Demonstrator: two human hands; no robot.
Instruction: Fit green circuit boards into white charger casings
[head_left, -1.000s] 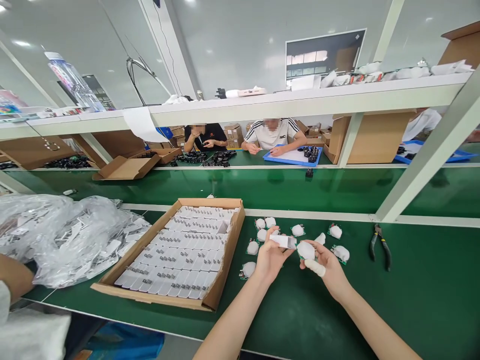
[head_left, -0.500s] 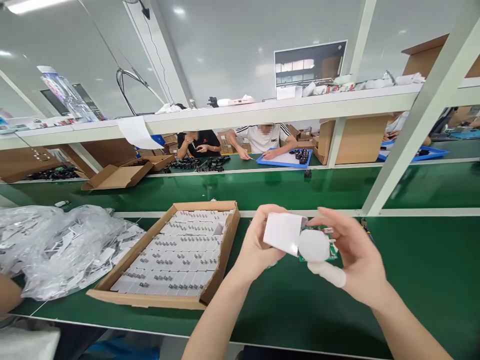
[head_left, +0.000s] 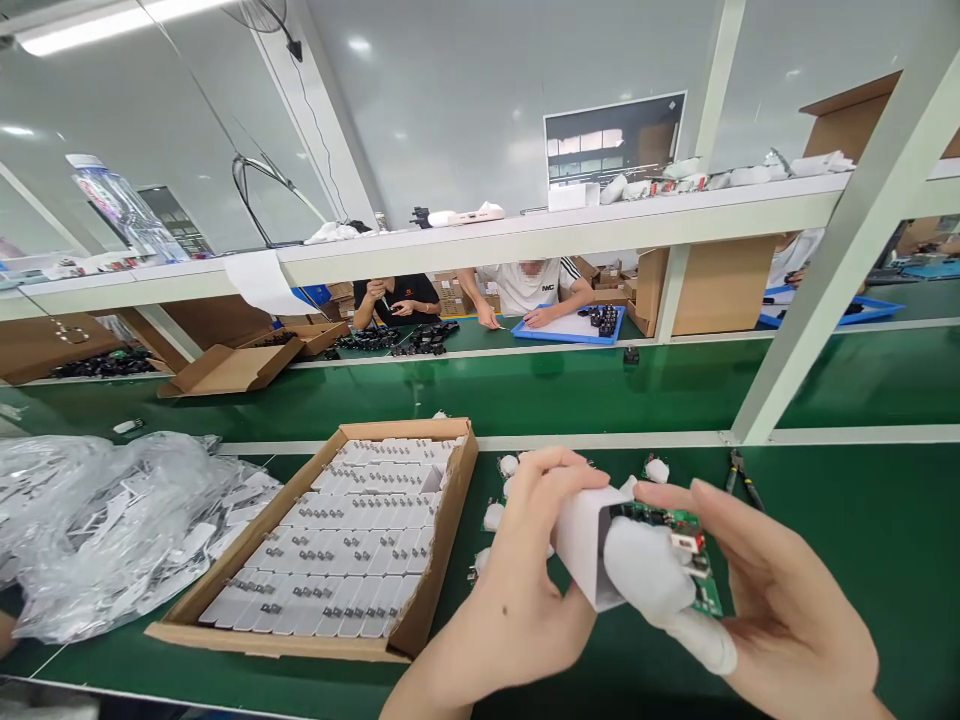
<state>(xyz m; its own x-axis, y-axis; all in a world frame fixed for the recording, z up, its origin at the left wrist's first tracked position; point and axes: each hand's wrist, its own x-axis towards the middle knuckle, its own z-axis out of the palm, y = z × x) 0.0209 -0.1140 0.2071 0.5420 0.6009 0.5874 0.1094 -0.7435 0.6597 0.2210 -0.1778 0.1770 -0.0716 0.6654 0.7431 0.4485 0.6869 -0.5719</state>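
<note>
My left hand (head_left: 536,570) grips a white box-shaped housing (head_left: 579,545) whose open end faces right. My right hand (head_left: 780,580) pinches a green circuit board (head_left: 705,585), with a white covering on its thumb. A rounded white lump (head_left: 649,568) sits on the board, and the board's left end is at the mouth of the housing, partly inside it. How deep it goes is hidden. Behind my left hand, several similar boards with white lumps (head_left: 493,516) lie on the green table.
A cardboard tray (head_left: 442,560) of white housings stands left of my hands. Further left lies a clear plastic bag (head_left: 97,530) of white parts. Black-and-yellow pliers (head_left: 742,480) lie at the right. A shelf (head_left: 450,240) crosses above; two people work beyond it.
Both hands, with the housing and board, have moved lower and closer to the camera. The housing's open end now shows more. Boards on the table behind have come into view.
</note>
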